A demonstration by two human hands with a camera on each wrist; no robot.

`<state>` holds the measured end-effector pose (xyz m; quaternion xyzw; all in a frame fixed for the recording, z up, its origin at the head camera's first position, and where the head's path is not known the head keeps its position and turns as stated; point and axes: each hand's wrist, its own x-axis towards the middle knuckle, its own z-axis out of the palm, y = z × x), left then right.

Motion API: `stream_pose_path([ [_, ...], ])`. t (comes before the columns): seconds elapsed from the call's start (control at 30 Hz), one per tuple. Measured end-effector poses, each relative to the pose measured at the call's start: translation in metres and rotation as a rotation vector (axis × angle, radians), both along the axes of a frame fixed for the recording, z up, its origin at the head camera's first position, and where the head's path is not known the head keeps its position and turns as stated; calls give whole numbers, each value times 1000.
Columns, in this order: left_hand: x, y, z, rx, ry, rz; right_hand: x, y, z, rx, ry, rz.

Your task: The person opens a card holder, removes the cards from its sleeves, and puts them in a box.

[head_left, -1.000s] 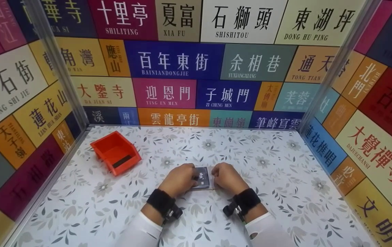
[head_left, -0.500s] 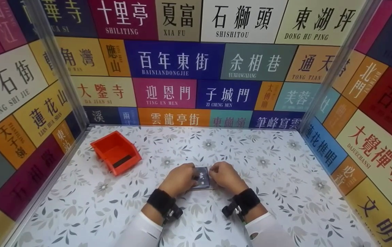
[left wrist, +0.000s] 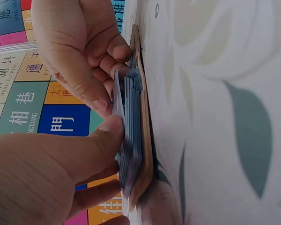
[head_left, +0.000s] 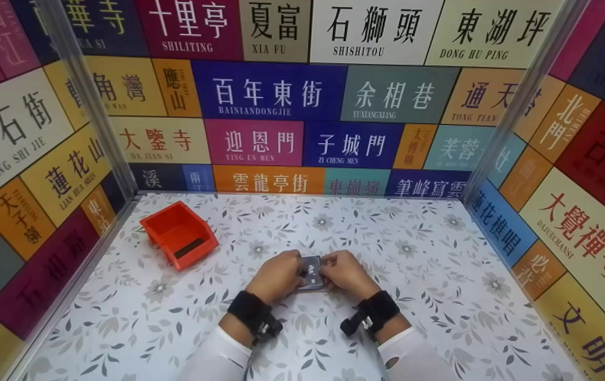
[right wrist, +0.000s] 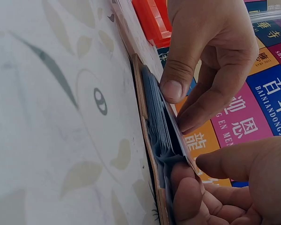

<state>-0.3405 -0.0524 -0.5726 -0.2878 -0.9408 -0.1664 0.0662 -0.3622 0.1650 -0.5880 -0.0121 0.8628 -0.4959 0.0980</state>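
Note:
A small card holder (left wrist: pixel 147 159) with brown covers and several clear bluish sleeves lies open on the table. A dark grey card marked "Vip" (head_left: pixel 312 270) shows on top of the sleeves. My left hand (head_left: pixel 278 276) holds the holder's left side, thumb on the top sleeve and fingers along the far edge. At the opposite edge is my right hand (head_left: pixel 349 274); in the right wrist view its thumb and curled index finger (right wrist: pixel 187 194) pinch the lifted edge of the top sleeve. Whether the card's edge is between them is hidden.
An orange-red open bin (head_left: pixel 180 235) stands at the back left, a dark strip on its front. Panels with colourful lettering (head_left: pixel 271 92) enclose the flower-patterned table (head_left: pixel 260 338) at the back and both sides.
My right hand has moved slightly left, from just beside the card holder onto the right edge of its top sleeve. My left hand stays in place.

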Motion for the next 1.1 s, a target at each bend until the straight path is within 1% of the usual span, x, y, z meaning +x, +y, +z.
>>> stream_pose_path([
  [0.23,2,0,1,-7,-3,17,0,4,0,-70,-39,11],
  [0.4,2,1,1,7,-10,28,1,5,2,-89,-47,13],
  [0.6,1,2,0,29,-31,33,1,5,2,-93,-36,19],
  [0.73,1,2,0,43,-48,39,-1,6,3,-78,-42,-1],
  [0.87,3,2,1,38,-52,56,-2,8,4,-59,-38,-19],
  [1.1,5,2,4,52,-84,57,-2,11,4,-164,-79,-22],
])
